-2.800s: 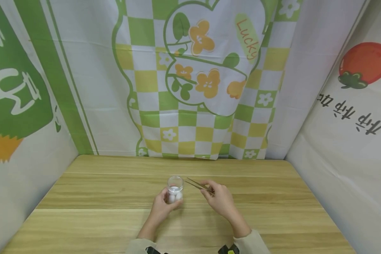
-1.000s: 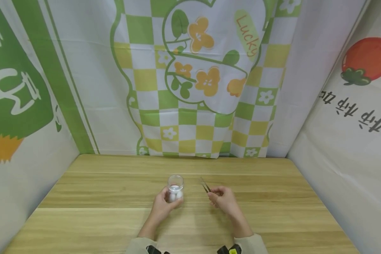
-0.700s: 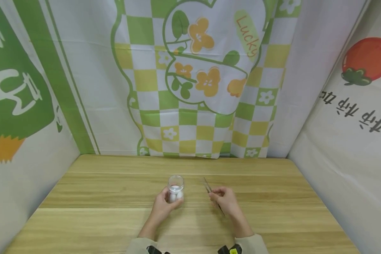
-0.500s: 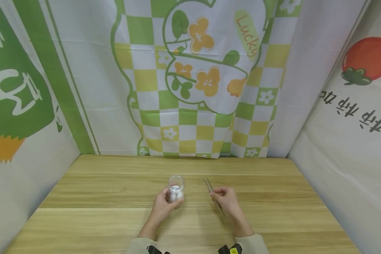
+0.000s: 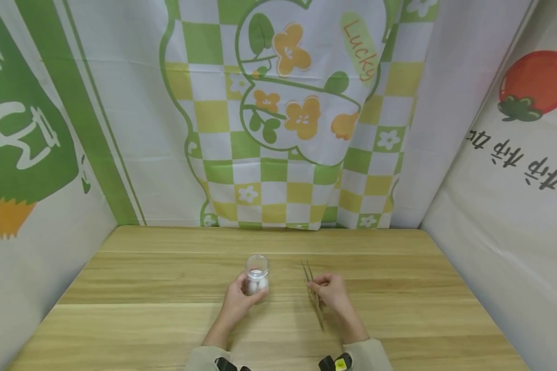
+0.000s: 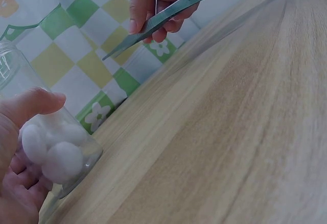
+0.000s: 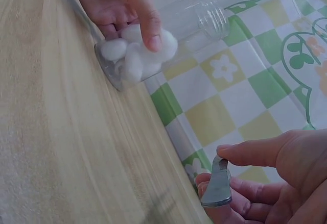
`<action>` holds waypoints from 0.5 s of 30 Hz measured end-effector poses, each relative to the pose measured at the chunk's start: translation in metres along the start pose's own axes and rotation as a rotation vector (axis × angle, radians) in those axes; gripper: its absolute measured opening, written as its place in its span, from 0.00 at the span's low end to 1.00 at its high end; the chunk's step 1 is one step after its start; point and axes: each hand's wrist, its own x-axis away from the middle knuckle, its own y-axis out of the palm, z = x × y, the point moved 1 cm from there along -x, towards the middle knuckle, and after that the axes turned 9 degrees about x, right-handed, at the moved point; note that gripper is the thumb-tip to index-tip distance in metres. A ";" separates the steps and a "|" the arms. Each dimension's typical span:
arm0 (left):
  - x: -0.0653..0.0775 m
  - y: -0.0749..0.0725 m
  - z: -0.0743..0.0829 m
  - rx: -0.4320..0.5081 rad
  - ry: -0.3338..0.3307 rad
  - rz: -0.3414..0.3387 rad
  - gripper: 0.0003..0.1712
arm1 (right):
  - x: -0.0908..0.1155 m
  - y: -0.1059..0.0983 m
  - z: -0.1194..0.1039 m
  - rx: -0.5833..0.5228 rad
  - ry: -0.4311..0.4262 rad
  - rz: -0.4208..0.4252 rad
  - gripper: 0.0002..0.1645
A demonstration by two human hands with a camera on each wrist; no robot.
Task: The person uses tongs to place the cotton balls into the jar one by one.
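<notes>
My left hand [image 5: 238, 301] grips a clear, lidless jar [image 5: 257, 265] by its lower part, thumb across the front. Several white cotton balls [image 6: 64, 160] fill the bottom of the jar, which stands on the table. To the right of it, my right hand [image 5: 332, 292] pinches metal tweezers [image 5: 316, 304] between thumb and fingers. In the head view the two tips point toward the back wall, a little apart, with nothing between them. The right wrist view shows the broad rear end of the tweezers facing the camera.
Both hands work over a wooden table [image 5: 167, 278]. A green and white checked cloth [image 5: 274, 190] hangs behind its back edge, with printed cloths [image 5: 501, 216] at the sides. Black wrist straps [image 5: 336, 363] sit at both sleeves.
The tweezers in my right hand have swung from pointing left at the jar to pointing away toward the back, and sit a little farther right. My left hand and the jar have stayed put.
</notes>
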 end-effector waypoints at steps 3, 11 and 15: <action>0.000 0.000 -0.001 -0.012 0.004 0.005 0.31 | -0.001 0.002 0.000 0.018 0.011 0.005 0.12; 0.000 0.000 -0.001 -0.016 0.016 0.007 0.31 | -0.004 0.006 0.009 0.074 0.007 0.026 0.10; 0.000 0.000 -0.001 -0.006 0.008 0.003 0.31 | -0.004 0.007 0.010 0.080 0.017 0.032 0.09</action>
